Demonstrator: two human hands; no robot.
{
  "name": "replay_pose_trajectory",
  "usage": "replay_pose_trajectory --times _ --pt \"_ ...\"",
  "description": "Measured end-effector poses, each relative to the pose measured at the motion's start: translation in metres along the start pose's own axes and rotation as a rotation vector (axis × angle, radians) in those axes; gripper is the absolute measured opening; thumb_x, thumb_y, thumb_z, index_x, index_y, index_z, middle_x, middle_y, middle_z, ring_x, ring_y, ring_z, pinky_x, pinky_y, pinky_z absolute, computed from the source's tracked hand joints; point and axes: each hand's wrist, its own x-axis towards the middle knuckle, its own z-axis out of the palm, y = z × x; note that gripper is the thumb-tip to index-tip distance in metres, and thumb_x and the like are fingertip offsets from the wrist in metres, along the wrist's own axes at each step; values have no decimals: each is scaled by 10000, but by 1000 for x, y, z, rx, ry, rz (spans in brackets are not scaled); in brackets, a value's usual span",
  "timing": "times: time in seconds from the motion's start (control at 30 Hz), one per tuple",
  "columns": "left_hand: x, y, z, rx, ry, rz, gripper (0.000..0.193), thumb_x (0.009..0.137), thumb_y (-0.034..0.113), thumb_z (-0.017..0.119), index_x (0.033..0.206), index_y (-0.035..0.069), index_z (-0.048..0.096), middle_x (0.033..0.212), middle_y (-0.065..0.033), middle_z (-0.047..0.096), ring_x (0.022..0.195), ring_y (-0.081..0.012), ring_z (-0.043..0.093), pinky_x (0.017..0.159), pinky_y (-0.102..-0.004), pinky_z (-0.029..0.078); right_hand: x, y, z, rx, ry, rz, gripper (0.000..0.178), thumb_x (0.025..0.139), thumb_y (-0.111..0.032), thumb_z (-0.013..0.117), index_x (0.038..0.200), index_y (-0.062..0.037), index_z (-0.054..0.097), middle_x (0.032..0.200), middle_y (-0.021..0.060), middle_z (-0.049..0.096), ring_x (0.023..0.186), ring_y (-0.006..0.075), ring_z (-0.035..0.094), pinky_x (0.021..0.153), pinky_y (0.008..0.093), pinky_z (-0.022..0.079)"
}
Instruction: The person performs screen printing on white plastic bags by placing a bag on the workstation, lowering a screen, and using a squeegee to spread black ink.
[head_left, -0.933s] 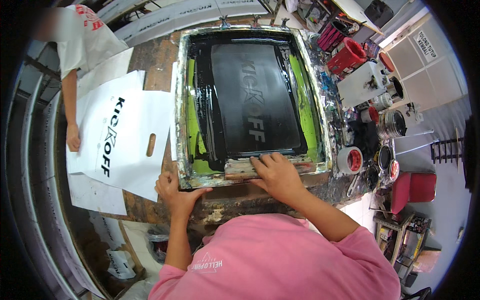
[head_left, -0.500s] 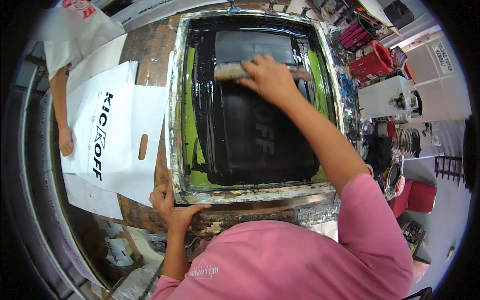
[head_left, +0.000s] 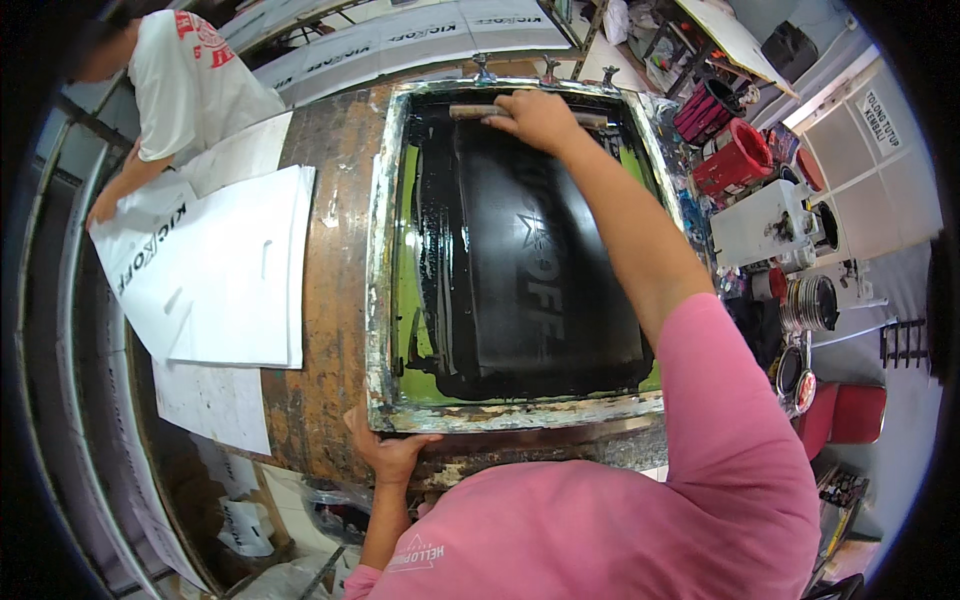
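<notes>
My right hand (head_left: 540,118) is closed over a wooden-handled squeegee (head_left: 468,112), which lies crosswise at the far end of a printing screen. Black ink (head_left: 500,300) coats the mesh, and dark lettering shows faintly through it. Strips of green mesh (head_left: 408,290) run along the sides. At the near left corner, my left hand (head_left: 388,455) grips the paint-crusted screen frame (head_left: 383,270), its thumb stretched along the front edge. Whatever lies under the screen is hidden.
On the left, a co-worker's hand (head_left: 103,205) holds a white bag with black print (head_left: 140,250) over a stack of white bags (head_left: 235,310). Clamps (head_left: 484,68) stand at the screen's far edge. A red bucket (head_left: 735,160) and a white container (head_left: 755,225) sit to the right.
My right hand has pushed the squeegee away to the screen's far end, uncovering more lettering. My left hand stays at the corner. The co-worker has lifted and folded over the printed bag at left.
</notes>
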Motion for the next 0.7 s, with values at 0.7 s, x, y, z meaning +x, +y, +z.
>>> replay_pose_trajectory --times 0.7 --pt "18 39 0 -238 63 8 1123 604 272 1071 1532 -44 522 1397 -160 609 1289 -313 569 1118 -443 457 -317 -200 -159 243 -160 -31 415 954 -414 718 1111 -38 644 1031 145 622 1026 328 634 810 448 566"
